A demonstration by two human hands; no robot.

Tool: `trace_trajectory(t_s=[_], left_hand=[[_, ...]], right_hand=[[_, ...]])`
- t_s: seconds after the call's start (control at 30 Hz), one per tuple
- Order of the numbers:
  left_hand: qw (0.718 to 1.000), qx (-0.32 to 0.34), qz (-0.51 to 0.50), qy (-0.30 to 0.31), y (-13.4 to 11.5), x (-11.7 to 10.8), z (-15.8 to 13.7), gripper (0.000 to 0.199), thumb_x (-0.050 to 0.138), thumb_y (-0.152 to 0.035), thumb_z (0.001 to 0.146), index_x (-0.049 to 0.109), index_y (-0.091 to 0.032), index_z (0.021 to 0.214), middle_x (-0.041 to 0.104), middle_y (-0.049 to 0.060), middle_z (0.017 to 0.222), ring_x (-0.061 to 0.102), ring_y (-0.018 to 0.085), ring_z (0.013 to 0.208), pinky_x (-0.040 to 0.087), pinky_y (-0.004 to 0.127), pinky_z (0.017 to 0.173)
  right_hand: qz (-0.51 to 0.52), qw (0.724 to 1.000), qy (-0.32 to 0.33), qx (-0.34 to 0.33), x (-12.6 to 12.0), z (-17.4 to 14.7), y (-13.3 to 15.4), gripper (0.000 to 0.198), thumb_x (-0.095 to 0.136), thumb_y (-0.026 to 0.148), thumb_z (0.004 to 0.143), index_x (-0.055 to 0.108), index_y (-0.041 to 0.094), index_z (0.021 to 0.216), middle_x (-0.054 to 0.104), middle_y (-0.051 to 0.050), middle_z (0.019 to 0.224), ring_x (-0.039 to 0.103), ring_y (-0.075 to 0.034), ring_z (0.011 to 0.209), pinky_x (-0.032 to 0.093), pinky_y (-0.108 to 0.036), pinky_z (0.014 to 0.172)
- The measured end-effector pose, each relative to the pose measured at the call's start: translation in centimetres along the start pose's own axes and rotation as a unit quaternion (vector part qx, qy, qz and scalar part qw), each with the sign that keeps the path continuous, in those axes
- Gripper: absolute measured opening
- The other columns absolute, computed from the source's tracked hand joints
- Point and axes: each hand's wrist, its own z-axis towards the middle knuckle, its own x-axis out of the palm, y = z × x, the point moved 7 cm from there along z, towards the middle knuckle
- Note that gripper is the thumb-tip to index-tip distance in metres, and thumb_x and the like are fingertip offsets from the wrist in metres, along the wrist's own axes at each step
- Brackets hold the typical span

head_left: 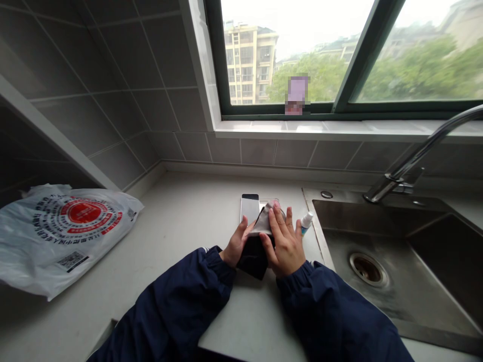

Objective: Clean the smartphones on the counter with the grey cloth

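My left hand [236,245] grips the left edge of a flat black device [254,256], like a phone or small tablet, tilted above the counter. Over its upper part lies a light grey cloth [264,224]. My right hand [283,244] presses the cloth down with its fingers spread, the thumb near the device's face. Just behind my left hand a phone [249,205] lies on the counter, its lower end hidden. A small white spray bottle [307,221] is beside my right fingers, partly covered by them.
To the right is a steel sink [396,261] with a chrome faucet [385,186]. A white plastic bag [68,236] with red print rests at the left on the pale counter [181,221]. Behind runs a tiled wall [260,151] below a window [313,60].
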Motion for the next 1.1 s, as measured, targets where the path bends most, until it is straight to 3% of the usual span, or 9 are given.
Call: trace_trajectory(t_s=[0.17, 0.4, 0.6, 0.8, 0.93, 1.1], left_hand=[[0.998, -0.046, 0.03, 0.001, 0.8, -0.4, -0.2, 0.069, 0.044, -0.066, 0.093, 0.054, -0.02, 0.143, 0.068, 0.015, 0.128, 0.063, 0.037, 0.121, 0.043, 0.051, 0.109], [0.998, 0.058, -0.002, 0.011, -0.8, 1.1, 0.2, 0.065, 0.05, -0.058, 0.094, 0.057, -0.01, 0.137, 0.061, 0.017, 0.138, 0.046, 0.032, 0.14, 0.029, 0.04, 0.12], [0.996, 0.058, -0.051, -0.053, -1.5, -0.7, 0.3, 0.076, 0.049, -0.065, 0.091, 0.051, -0.007, 0.14, 0.065, 0.022, 0.129, 0.059, 0.037, 0.126, 0.039, 0.05, 0.112], [0.982, 0.087, -0.058, -0.16, -3.1, -2.7, -0.6, 0.084, 0.034, -0.076, 0.089, 0.059, -0.008, 0.131, 0.072, 0.021, 0.109, 0.07, 0.035, 0.099, 0.053, 0.05, 0.091], [0.981, 0.082, -0.074, -0.158, -3.6, -2.9, -0.6, 0.092, 0.031, -0.08, 0.086, 0.063, -0.001, 0.123, 0.073, 0.021, 0.094, 0.07, 0.032, 0.082, 0.055, 0.047, 0.081], [0.975, 0.102, -0.122, -0.151, -4.0, -2.6, -0.4, 0.091, 0.03, -0.074, 0.089, 0.058, 0.002, 0.13, 0.07, 0.025, 0.11, 0.07, 0.035, 0.095, 0.053, 0.049, 0.088]], right_hand=[[0.006, 1.0, -0.016, 0.003, -0.4, 0.3, -0.3, 0.073, 0.04, 0.036, 0.104, -0.003, 0.023, 0.161, 0.024, -0.012, 0.164, 0.009, -0.039, 0.153, 0.022, -0.072, 0.114], [0.037, 0.996, 0.016, -0.081, 0.4, -0.4, 1.5, 0.073, 0.042, 0.034, 0.103, 0.002, 0.018, 0.162, 0.019, -0.012, 0.165, 0.006, -0.035, 0.154, 0.026, -0.062, 0.118], [0.064, 0.985, 0.058, -0.151, 0.8, -1.3, 3.9, 0.065, 0.044, 0.034, 0.102, 0.023, 0.012, 0.159, 0.028, -0.014, 0.162, 0.007, -0.037, 0.153, 0.031, -0.062, 0.116], [0.086, 0.97, 0.094, -0.209, 0.9, -2.4, 6.5, 0.055, 0.049, 0.034, 0.1, 0.046, 0.008, 0.147, 0.037, -0.012, 0.159, 0.015, -0.037, 0.153, 0.033, -0.059, 0.117], [0.089, 0.969, 0.065, -0.222, 0.3, -2.1, 6.5, 0.045, 0.049, 0.03, 0.1, 0.055, 0.01, 0.14, 0.046, -0.01, 0.153, 0.021, -0.035, 0.152, 0.033, -0.057, 0.118], [0.082, 0.977, 0.0, -0.196, -0.4, -1.3, 5.1, 0.035, 0.049, 0.023, 0.101, 0.06, 0.012, 0.133, 0.054, -0.009, 0.148, 0.03, -0.034, 0.149, 0.032, -0.055, 0.119]])
